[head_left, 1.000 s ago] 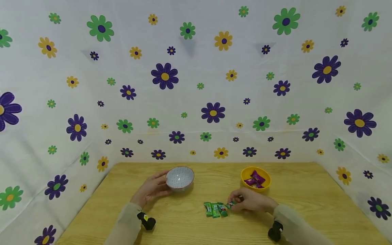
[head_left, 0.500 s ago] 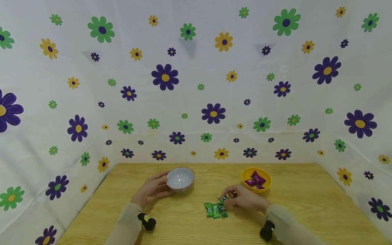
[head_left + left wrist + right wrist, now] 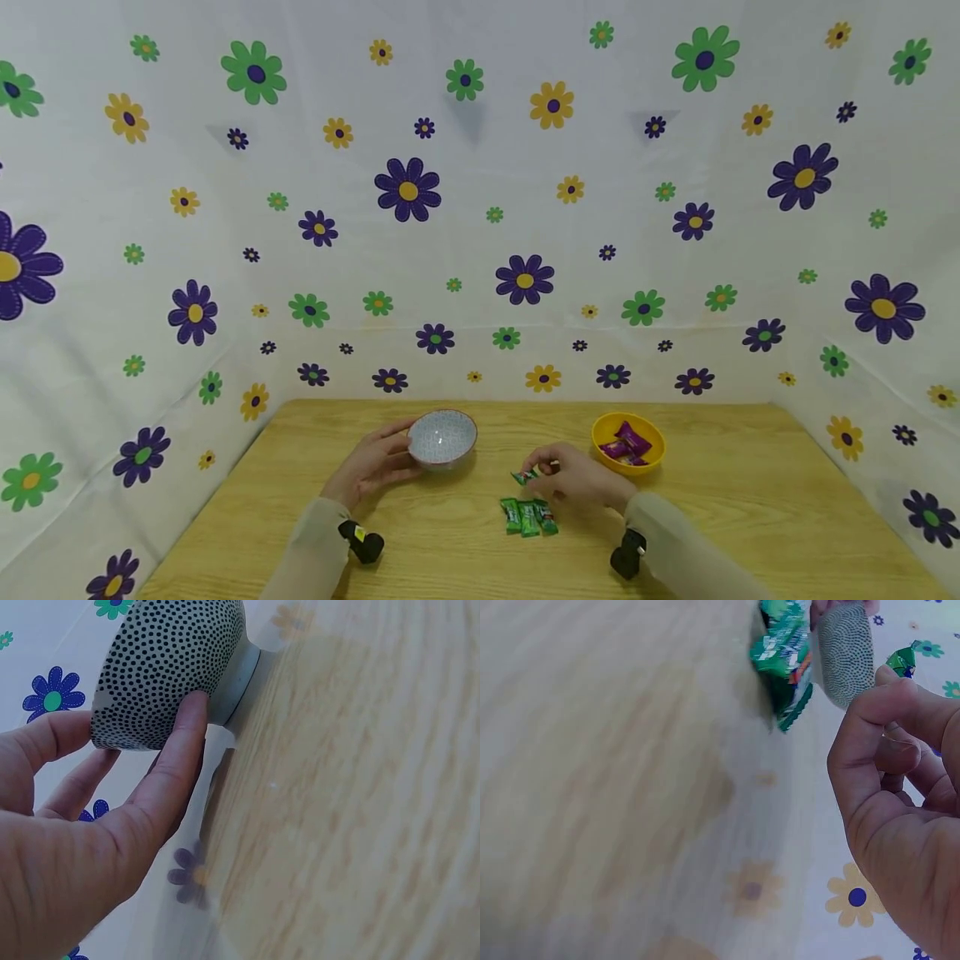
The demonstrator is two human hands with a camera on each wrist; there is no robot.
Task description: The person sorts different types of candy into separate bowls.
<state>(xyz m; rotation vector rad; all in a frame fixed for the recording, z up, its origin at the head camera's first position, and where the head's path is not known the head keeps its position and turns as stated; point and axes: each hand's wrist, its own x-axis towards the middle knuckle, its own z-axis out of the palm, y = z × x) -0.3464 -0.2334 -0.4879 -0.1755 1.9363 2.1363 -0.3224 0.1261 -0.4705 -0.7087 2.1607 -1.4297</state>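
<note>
Three green packets (image 3: 528,518) lie close together on a wood-grain bench (image 3: 450,554), and at twelve o'clock from them the right hand (image 3: 576,477) pinches a fourth green packet (image 3: 524,478) between bent fingers and thumb. Well apart from it, at ten o'clock from the three, the left hand (image 3: 375,464) grips the side of a patterned bowl (image 3: 441,437), fingers against its dotted outer wall. At two o'clock sits a yellow bowl (image 3: 632,468) holding purple packets (image 3: 633,437), with flower-printed white cloth (image 3: 480,158) beyond at twelve.
</note>
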